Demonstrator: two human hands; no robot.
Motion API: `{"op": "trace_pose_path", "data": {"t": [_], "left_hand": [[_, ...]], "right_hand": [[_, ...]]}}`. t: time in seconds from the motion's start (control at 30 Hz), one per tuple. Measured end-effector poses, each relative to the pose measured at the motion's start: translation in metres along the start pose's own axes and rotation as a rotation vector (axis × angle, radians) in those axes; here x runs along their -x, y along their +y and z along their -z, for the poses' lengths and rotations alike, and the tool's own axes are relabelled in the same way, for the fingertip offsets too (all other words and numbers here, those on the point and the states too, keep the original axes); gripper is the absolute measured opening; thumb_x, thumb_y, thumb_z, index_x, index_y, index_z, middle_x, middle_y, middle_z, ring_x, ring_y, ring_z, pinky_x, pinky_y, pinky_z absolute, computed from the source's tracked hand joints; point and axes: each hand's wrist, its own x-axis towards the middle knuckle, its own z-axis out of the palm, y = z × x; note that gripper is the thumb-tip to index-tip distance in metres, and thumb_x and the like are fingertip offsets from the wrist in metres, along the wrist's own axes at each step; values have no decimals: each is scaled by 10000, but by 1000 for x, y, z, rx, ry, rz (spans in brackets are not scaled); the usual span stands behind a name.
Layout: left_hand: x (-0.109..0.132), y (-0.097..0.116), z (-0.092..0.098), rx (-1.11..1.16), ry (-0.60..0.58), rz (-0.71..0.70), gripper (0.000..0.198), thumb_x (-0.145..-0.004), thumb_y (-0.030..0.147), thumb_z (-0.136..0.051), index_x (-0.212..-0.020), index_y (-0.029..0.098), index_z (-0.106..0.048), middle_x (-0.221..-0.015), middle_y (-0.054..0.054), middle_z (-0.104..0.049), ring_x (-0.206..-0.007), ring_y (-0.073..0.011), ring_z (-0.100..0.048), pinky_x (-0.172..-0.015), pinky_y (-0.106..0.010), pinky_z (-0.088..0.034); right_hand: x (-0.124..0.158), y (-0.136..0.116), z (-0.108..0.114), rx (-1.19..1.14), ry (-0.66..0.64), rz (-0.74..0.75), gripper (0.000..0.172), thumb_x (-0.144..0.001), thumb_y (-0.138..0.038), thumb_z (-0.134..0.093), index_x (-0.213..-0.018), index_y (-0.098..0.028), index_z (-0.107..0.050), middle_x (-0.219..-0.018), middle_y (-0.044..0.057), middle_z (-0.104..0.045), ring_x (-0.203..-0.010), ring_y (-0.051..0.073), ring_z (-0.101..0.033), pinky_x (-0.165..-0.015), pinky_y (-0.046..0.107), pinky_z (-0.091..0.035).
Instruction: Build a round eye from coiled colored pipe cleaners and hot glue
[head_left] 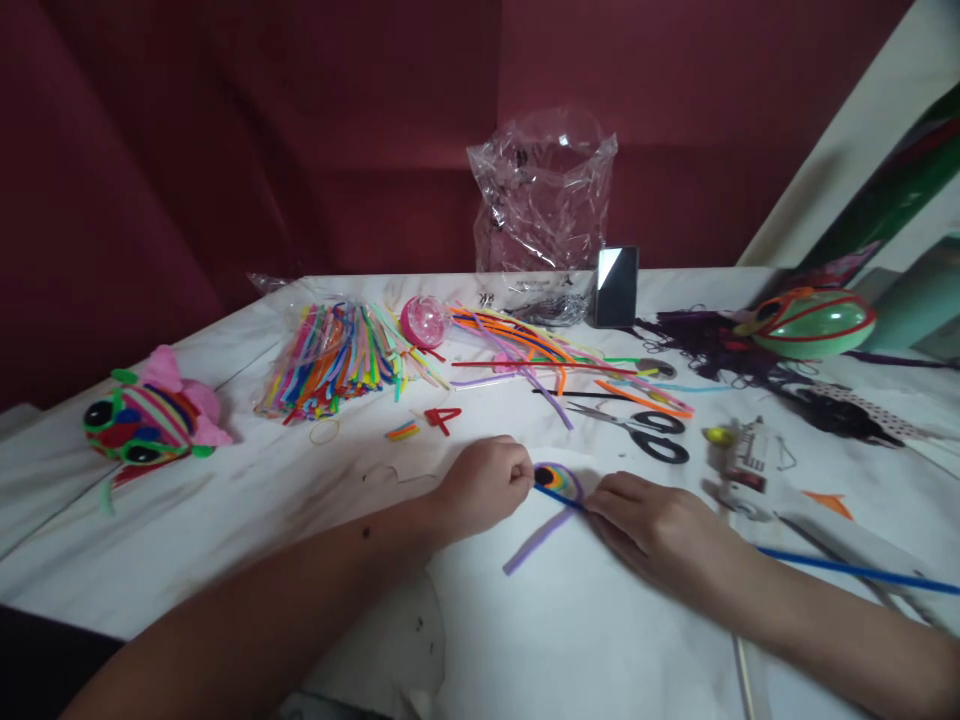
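Between my hands lies a small teardrop shape of coiled pipe cleaners (568, 479), with a black centre, orange, yellow and green bands and a purple outer edge. A loose purple tail (534, 545) runs from it toward me. A blue pipe cleaner (862, 571) passes along the near side of the shape and reaches far to the right beyond my right arm. My left hand (486, 487) is closed, pinching its left end at the shape's black side. My right hand (651, 512) is closed on the same blue strand at the shape's right tip; its fingertips are partly hidden.
Scissors (658, 440) lie just beyond my hands. Farther back are bundled pipe cleaners (337, 365), loose strands (517, 335), a pink ball (426, 321) and an upright phone (616, 288). A decorated fish (154, 415) sits left; a green balloon (817, 328) and glue tube (748, 455) are right.
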Motion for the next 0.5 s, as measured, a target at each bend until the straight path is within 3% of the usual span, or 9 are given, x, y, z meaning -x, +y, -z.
{"op": "trace_pose_path", "data": {"t": [0.23, 0.5], "left_hand": [[-1, -5, -3, 9, 8, -1, 171, -685, 55, -508, -638, 158, -635, -660, -1, -561, -612, -106, -520, -567, -200, -356], [-2, -6, -2, -17, 7, -14, 161, -679, 61, -499, -616, 158, -611, -646, 7, -532, -596, -97, -496, -560, -200, -348]], "right_hand": [[2, 4, 0, -112, 4, -138, 266, -907, -161, -379, -876, -173, -643, -773, 64, -615, -672, 167, -607, -572, 271, -461], [-5, 15, -6, -75, 71, -109, 217, -880, -121, -446, -886, -177, -655, -787, 78, -598, -747, 200, -542, -652, 320, -434]]}}
